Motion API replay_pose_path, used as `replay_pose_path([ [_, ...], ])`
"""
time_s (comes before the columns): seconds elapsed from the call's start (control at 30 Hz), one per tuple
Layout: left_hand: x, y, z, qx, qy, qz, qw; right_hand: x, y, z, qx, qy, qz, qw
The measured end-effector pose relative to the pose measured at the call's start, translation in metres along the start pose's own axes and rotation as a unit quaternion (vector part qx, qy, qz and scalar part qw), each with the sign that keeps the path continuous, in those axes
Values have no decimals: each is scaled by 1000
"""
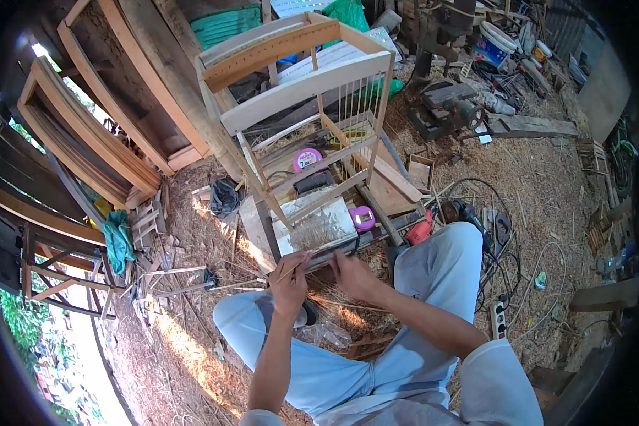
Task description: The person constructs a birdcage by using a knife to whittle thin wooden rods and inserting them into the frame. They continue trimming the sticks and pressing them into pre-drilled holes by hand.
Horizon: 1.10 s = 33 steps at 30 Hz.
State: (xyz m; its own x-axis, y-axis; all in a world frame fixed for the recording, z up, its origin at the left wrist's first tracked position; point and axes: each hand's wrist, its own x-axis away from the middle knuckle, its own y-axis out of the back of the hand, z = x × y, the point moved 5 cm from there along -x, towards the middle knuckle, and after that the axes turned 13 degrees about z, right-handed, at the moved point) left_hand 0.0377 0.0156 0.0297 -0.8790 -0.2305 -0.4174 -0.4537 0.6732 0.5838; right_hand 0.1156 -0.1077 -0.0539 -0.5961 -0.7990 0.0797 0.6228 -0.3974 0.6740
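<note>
My left hand [290, 284] is closed with its fingertips pinched round a thin wooden stick [282, 272], close to the near edge of a low work board. Just to its right, my right hand [355, 277] is curled closed at the same edge; what its fingers hold is too small to make out. A whitish scuffed block [318, 228] lies on the board in front of both hands. A pink tape measure [363, 219] sits at its right, and a round pink disc with a label [307, 160] lies farther back. Over the board stands a slatted wooden frame [309, 89].
Curved wooden frames [92, 135] lean at the left. A bench vise [451, 110] stands at the back right. Cables and a power strip [499, 321] lie right of my knee. Shavings and wood scraps cover the ground, with a clear plastic bottle [328, 334] between my legs.
</note>
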Motion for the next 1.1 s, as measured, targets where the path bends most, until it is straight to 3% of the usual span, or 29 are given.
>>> replay_pose_path([
  [0.3, 1, 5, 7, -11, 46, -8, 999, -1, 8, 2, -85, -25, 51, 995],
  [0.53, -2, 4, 1, 11, 24, -8, 1000, 0, 6, -5, -66, -40, 25, 997],
  [0.6, -3, 3, -1, 9, 19, -7, 1000, 5, 20, 3, -129, -48, -5, 990],
  [0.7, 2, 1, 9, 6, 42, 0, 999, -2, -2, -4, -76, 5, 27, 997],
  [1.0, 3, 2, 14, 24, 42, -16, 999, 2, 7, 1, -39, -45, 65, 996],
  [1.03, 2, 2, 14, 22, 41, -15, 999, 1, 6, 2, -41, -44, 63, 996],
  [1.1, 3, -1, 12, 40, 35, -14, 999, 6, 15, 8, -80, 5, -36, 996],
])
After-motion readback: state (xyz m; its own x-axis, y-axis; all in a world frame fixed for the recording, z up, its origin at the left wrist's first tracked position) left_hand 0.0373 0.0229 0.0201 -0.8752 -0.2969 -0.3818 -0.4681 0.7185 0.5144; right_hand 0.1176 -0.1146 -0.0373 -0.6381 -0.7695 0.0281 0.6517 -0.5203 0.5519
